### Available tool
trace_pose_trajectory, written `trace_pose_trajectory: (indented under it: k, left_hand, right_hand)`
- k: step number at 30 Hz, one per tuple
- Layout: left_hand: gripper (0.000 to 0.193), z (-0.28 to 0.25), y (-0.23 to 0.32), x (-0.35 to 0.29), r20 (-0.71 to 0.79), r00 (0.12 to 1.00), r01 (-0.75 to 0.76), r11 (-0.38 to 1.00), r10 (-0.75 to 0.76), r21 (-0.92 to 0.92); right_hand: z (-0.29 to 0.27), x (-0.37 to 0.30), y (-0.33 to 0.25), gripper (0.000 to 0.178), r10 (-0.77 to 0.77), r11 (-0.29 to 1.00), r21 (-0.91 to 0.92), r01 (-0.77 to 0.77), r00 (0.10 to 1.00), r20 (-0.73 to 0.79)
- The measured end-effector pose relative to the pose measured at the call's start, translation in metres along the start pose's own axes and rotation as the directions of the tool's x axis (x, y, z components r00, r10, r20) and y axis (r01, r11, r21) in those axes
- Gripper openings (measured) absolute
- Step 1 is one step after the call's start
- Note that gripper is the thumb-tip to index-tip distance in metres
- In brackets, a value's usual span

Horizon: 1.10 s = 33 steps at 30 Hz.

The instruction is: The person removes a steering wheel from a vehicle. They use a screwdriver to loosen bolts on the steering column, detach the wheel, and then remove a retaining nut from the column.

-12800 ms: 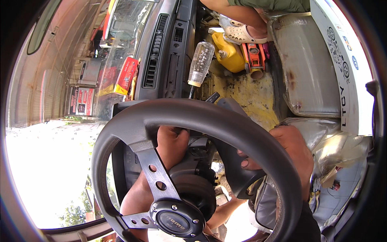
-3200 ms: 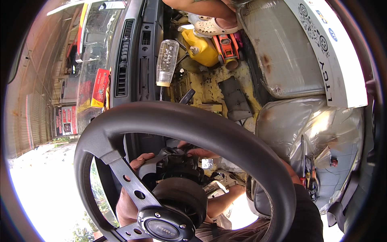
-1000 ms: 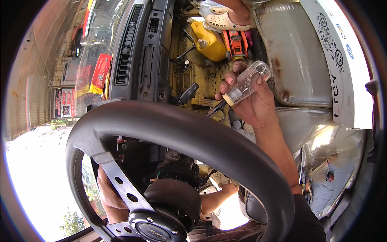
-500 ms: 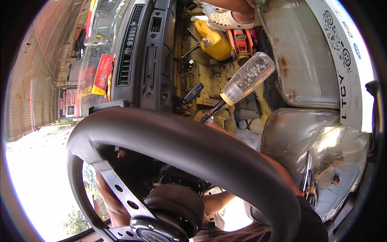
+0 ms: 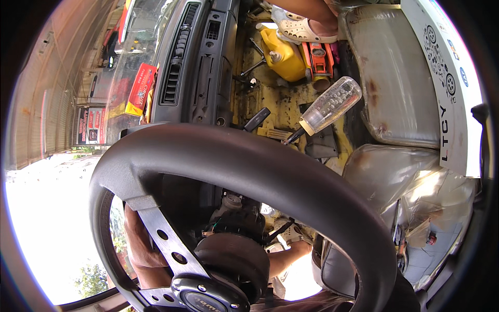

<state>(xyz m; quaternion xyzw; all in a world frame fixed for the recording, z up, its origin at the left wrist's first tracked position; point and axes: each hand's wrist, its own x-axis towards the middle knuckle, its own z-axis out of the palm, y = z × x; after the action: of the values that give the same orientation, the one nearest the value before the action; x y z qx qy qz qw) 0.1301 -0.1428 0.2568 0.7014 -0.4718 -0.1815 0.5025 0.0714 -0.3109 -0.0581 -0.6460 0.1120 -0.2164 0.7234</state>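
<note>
A thick black steering wheel (image 5: 239,143) with drilled metal spokes fills the near part of the view. Through its left opening shows bare skin of what looks like my left arm (image 5: 143,244); the fingers are hidden behind the wheel and column. No part of my right hand can be made out. Under the wheel is the dark round steering column (image 5: 231,260), with a bit of thin wire at its top. Beyond the rim, a clear bubbled gear knob (image 5: 332,105) stands tilted on its dark lever. My lower leg (image 5: 288,259), in a pale clog (image 5: 296,234), shows below the column.
A black dashboard (image 5: 205,78) with vents runs along the left, a red and yellow box (image 5: 141,88) beyond it. On the yellow floor are a yellow jug (image 5: 286,57) and an orange jack (image 5: 318,60), near another person's clog (image 5: 301,30). Plastic-covered seats (image 5: 392,78) line the right.
The view has shifted, so the knob and jug sit farther right. A bare forearm seen behind the wheel's right side has gone from sight, and the clog below the column now shows.
</note>
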Motion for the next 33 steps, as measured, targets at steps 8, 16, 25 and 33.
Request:
trace_pose_trajectory:
  k: [8,16,25,33]
  left_hand:
    - [0.081,0.003,0.004,-0.012,-0.003,1.0,0.009,1.0,-0.009,0.019]
    - [0.082,0.006,0.005,-0.021,-0.003,1.0,0.009,0.999,-0.008,0.037]
    - [0.084,0.001,0.0,-0.03,-0.002,1.0,0.004,0.999,-0.004,0.032]
    - [0.086,-0.006,-0.007,-0.033,0.032,0.999,-0.044,0.998,0.043,0.042]
  right_hand:
    - [-0.033,-0.008,-0.039,0.008,-0.18,0.981,0.055,0.184,0.981,-0.077]
    - [-0.015,-0.013,-0.035,0.016,-0.269,0.938,0.195,0.288,0.956,-0.116]
    - [-0.004,-0.02,-0.035,0.018,-0.196,0.729,0.63,0.267,0.964,-0.181]
    - [-0.006,-0.02,-0.023,0.061,-0.116,0.976,0.197,0.088,0.984,0.135]
